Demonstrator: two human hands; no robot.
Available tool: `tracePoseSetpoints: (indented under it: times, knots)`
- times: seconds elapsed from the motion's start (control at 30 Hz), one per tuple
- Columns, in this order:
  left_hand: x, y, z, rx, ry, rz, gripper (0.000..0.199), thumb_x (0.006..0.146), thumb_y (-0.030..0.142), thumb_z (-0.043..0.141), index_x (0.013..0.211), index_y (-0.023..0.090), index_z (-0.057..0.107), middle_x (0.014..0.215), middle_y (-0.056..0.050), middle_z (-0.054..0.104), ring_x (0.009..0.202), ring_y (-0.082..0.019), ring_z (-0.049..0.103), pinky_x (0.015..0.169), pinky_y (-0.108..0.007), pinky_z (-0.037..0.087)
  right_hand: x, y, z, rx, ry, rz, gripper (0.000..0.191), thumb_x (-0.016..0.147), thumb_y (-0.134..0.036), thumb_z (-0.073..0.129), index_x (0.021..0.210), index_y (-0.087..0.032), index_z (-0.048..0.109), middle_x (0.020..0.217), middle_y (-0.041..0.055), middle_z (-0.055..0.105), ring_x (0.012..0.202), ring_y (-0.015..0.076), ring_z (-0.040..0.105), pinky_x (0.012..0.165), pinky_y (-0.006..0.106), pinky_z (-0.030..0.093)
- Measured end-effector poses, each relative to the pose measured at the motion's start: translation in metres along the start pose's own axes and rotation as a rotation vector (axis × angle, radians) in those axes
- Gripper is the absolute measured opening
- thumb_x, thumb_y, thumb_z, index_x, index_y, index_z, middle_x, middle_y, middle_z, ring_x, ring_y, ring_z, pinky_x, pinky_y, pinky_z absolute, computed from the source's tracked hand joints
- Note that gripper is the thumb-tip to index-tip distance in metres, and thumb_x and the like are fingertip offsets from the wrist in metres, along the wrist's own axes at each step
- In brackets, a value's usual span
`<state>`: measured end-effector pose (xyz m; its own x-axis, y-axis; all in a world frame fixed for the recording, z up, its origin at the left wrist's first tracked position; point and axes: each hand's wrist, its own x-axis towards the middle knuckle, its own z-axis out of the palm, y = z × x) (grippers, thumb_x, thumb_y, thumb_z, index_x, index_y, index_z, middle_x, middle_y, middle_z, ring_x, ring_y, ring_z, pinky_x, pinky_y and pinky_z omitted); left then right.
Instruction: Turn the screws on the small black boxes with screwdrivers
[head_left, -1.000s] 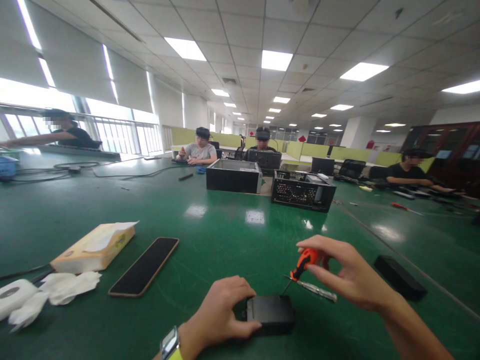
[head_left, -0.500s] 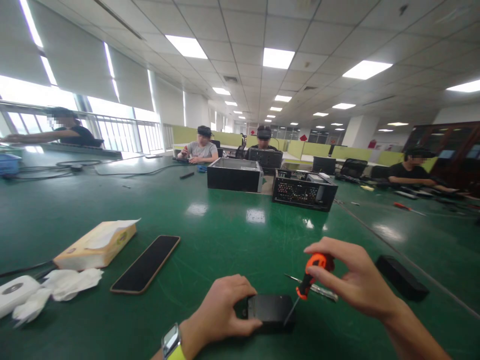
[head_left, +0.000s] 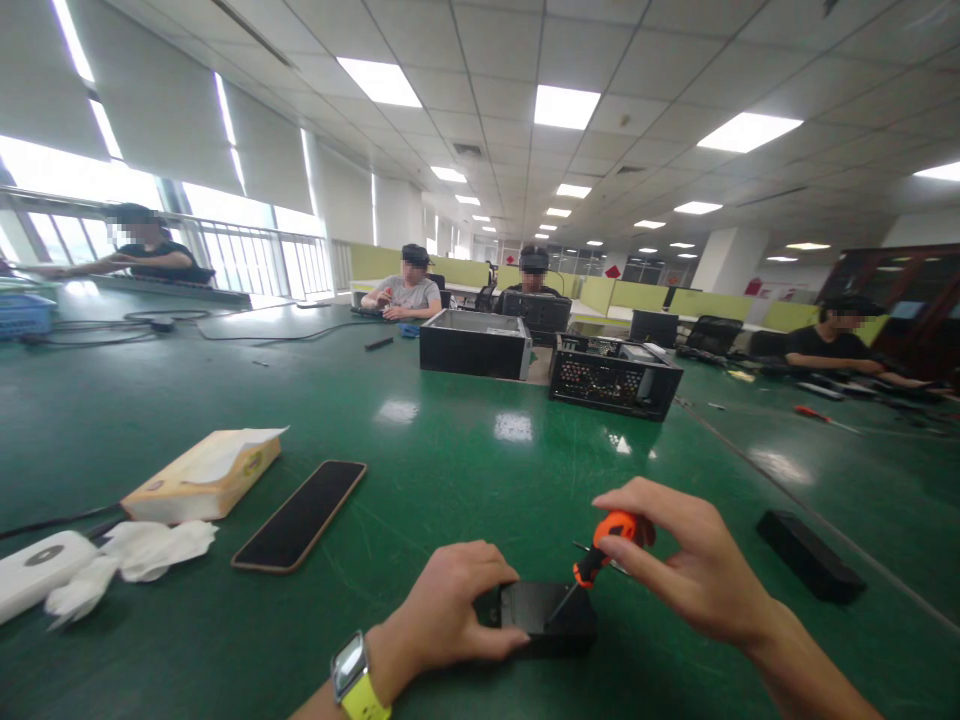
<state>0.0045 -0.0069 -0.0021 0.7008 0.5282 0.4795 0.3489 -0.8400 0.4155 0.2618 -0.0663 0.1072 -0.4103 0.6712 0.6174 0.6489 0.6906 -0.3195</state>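
A small black box (head_left: 562, 615) lies on the green table at the bottom middle. My left hand (head_left: 454, 610) grips its left end between thumb and fingers. In my right hand (head_left: 675, 560) is an orange and black screwdriver (head_left: 613, 535), pinched by the handle between thumb and fingers. Its shaft slants down to the left and the tip meets the top of the box. Behind the screwdriver lies a thin metal tool (head_left: 619, 568), mostly hidden by my right hand and the handle.
A phone (head_left: 301, 515), a tissue pack (head_left: 206, 475) and crumpled tissues (head_left: 154, 548) lie on the left. A black block (head_left: 810, 555) lies on the right. Two computer cases (head_left: 472, 345) stand farther back. Several people sit around the room.
The screwdriver and my right hand have moved left, and the tip now sits farther in from the box's right end. My left hand still holds the box. The view has shifted slightly.
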Motion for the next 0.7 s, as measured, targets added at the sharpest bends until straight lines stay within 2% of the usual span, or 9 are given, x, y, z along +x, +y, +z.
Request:
tracePoseSetpoints:
  times: [0.2,0.33,0.43,0.7]
  knots:
    - [0.0004,0.0012,-0.0011,0.009,-0.02,-0.01,0.039,0.077,0.052,0.068,0.093,0.017,0.072,0.08,-0.005,0.07,0.073,-0.021,0.063,0.065,-0.028,0.046,0.0012,-0.0014,0.0002,-0.002,-0.018,-0.006,0.02,0.091,-0.03,0.061,0.108,-0.019,0.064,0.08,0.0023,0.067,0.067,0.0155,0.061,0.061,0.027,0.049]
    - [0.0001,0.0004,-0.0001,0.011,-0.019,-0.011,0.038,0.076,0.05,0.07,0.092,0.017,0.072,0.079,-0.005,0.07,0.073,-0.021,0.063,0.065,-0.028,0.045,0.0017,-0.0045,-0.0018,0.05,-0.059,-0.073,0.022,0.091,-0.023,0.061,0.113,-0.02,0.062,0.084,0.0027,0.068,0.069,0.0144,0.062,0.062,0.026,0.049]
    - [0.0,-0.0001,0.0005,0.012,-0.016,-0.013,0.038,0.075,0.05,0.072,0.092,0.016,0.073,0.079,-0.005,0.07,0.073,-0.022,0.063,0.065,-0.028,0.045,0.0013,-0.0048,-0.0039,0.079,-0.027,-0.1,0.023,0.09,-0.021,0.061,0.114,-0.02,0.061,0.085,0.0032,0.068,0.07,0.0146,0.062,0.062,0.026,0.049]
    - [-0.0001,0.0,-0.0002,0.02,-0.013,-0.004,0.037,0.076,0.05,0.071,0.092,0.017,0.073,0.079,-0.005,0.07,0.072,-0.021,0.063,0.064,-0.027,0.045,0.0014,0.0015,-0.0044,0.045,-0.055,-0.043,0.02,0.091,-0.025,0.061,0.111,-0.019,0.063,0.083,0.0029,0.068,0.068,0.0146,0.061,0.061,0.027,0.049]
